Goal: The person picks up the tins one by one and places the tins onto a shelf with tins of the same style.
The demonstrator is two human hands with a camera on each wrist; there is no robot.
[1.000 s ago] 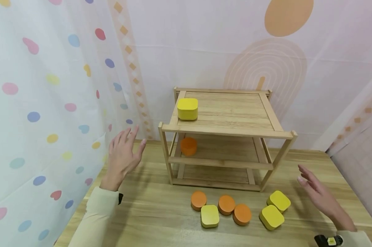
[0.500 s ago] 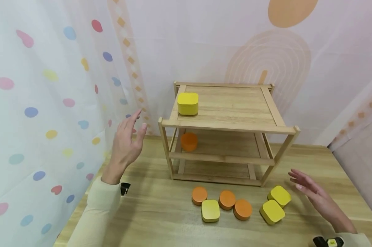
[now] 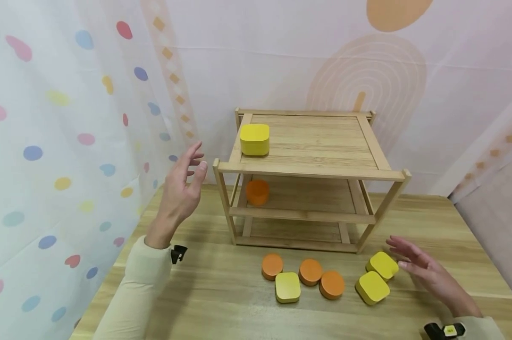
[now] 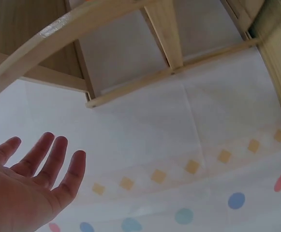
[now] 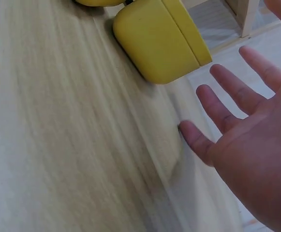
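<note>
A yellow rounded-square box (image 3: 254, 140) sits at the left of the wooden rack's top shelf (image 3: 315, 141). Below it, an orange round box (image 3: 257, 192) stands on the middle shelf. My left hand (image 3: 180, 193) hovers left of the rack, fingers spread and holding nothing. At right, my right hand (image 3: 430, 274) is beside two yellow boxes, the farther one (image 3: 382, 265) and the nearer one (image 3: 372, 287). In the right wrist view, its loosely spread fingers are near a yellow box (image 5: 159, 41), with a gap between them.
In front of the rack, on the wooden table (image 3: 222, 302), lie three orange round boxes, the leftmost (image 3: 272, 266), middle (image 3: 310, 271) and rightmost (image 3: 331, 284), and a pale yellow box (image 3: 287, 287). A patterned curtain (image 3: 69, 141) hangs at the left and behind.
My right hand has moved left, closer to the yellow boxes. The left hand has risen and shifted slightly toward the rack. The head view has tilted a little; the boxes stay in place.
</note>
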